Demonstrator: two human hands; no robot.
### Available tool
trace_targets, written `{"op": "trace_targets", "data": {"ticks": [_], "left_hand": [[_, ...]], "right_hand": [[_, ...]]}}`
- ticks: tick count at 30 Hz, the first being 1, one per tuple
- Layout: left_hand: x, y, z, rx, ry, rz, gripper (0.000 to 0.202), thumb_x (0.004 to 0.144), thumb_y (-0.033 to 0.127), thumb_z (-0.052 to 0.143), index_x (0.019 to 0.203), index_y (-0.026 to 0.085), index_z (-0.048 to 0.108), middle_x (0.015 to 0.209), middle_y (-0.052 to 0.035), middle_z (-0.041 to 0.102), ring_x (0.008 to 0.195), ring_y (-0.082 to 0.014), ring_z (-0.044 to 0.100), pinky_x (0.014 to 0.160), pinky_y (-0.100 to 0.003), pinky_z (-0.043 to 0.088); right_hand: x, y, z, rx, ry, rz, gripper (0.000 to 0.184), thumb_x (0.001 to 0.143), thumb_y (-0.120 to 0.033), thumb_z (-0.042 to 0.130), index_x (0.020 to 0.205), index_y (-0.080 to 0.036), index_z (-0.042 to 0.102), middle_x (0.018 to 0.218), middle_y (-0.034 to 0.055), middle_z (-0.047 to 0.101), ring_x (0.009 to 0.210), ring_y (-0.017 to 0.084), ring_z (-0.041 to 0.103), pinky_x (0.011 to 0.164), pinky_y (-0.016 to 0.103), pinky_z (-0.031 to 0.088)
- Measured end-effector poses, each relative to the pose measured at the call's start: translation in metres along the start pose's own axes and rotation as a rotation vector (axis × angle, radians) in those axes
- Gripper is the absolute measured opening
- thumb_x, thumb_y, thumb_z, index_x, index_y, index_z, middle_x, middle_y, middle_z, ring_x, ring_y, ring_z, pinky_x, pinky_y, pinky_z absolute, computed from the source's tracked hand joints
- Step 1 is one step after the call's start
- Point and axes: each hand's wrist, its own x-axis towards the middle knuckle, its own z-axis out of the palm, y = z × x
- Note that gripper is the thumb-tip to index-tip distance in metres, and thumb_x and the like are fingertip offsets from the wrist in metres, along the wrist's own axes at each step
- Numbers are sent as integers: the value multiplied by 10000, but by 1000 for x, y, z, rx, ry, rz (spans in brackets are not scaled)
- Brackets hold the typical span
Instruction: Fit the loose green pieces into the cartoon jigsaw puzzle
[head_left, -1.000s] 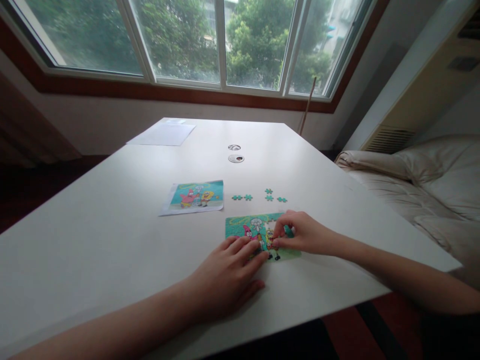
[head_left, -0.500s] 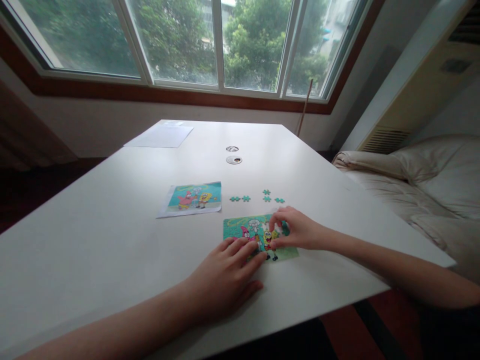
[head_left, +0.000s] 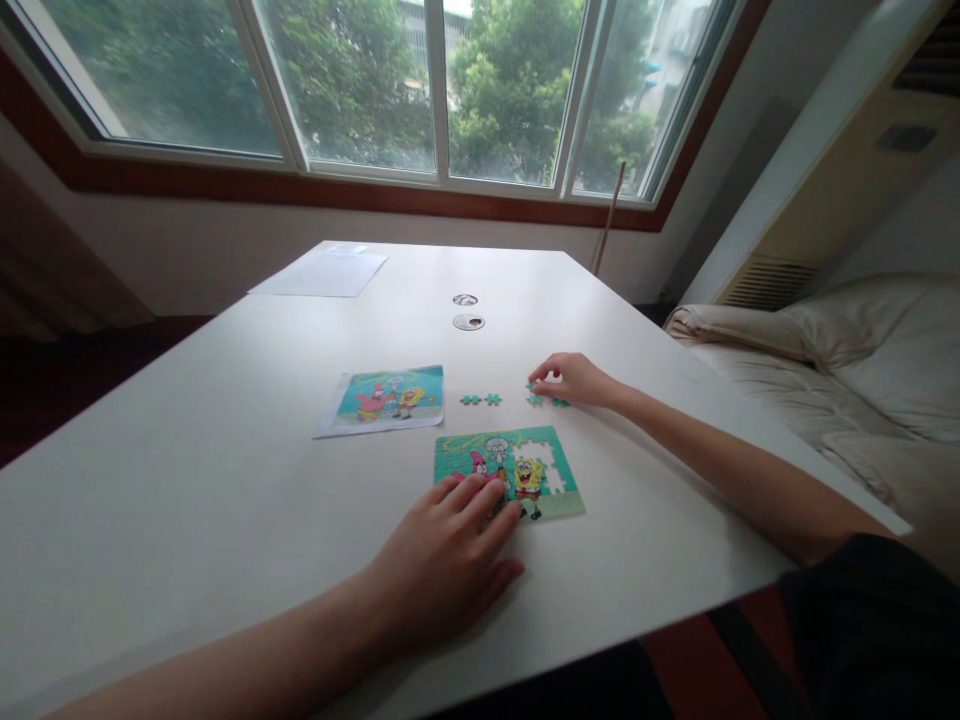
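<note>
White table (head_left: pixel 225 480), right hand (head_left: pixel 574 380) moved to loose pieces (head_left: pixel 546 397)

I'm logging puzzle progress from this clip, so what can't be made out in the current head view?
- Near-left corner of the puzzle: covered by the left hand.
- Loose pieces by the right hand: partly under its fingers, so count and grip unclear.
- Two pieces lying apart: too small to read.
- Reference picture: details too small.

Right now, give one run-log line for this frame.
left hand: flat on puzzle | right hand: on loose pieces | table: reference picture
</note>
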Motion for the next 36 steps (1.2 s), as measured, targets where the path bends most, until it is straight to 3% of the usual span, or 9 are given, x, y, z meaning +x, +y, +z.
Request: {"op": "trace_targets", "data": {"ticks": [4,7,12,16,22,36], "left_hand": [[0,1,-2,-9,-12,3,353,859,370,450,1164,194,470,1178,-103,501,1062,-291,461,880,-460,395],[1,1,-3,-4,-19,0,356,857,369,457,1169,196,466,1188,-102,496,1065,-289,462,883,-457,394],[2,1,-2,0,-15,6,355,861,382,452,1161,193,469,1184,-101,500,1068,-285,466,889,-455,388],[4,4,-7,-29,-12,33,372,859,368,466,1185,189,454,1177,-91,515,1081,-281,458,888,-440,388],[14,16,-12,-94,-43,116,402,874,373,449,1222,175,418,1211,-87,506,1086,-265,459,911,-431,364],[18,21,4,-117,-27,161,391,901,367,386,1206,129,436,1245,-104,488,1124,-266,434,911,-426,367]], "right_hand": [[6,0,-1,9,-66,120,155,694,-219,687,837,-161,672,787,6,621,700,113,543,621,195,384],[1,0,-8,73,-73,101,130,702,-216,669,799,-137,634,755,5,608,688,107,539,596,190,380],[-37,-15,-22,337,-185,-77,186,780,-304,601,844,-131,580,736,6,577,654,91,510,578,193,380],[-74,-37,-19,495,-259,-17,234,784,-358,606,873,-141,603,725,9,575,629,95,487,553,199,372],[-102,-59,0,579,-202,135,186,738,-327,656,784,-148,634,676,0,594,574,92,481,515,200,337],[-101,-73,10,373,-65,81,45,736,-228,669,734,-183,661,689,-11,604,639,109,501,580,210,345]]}}
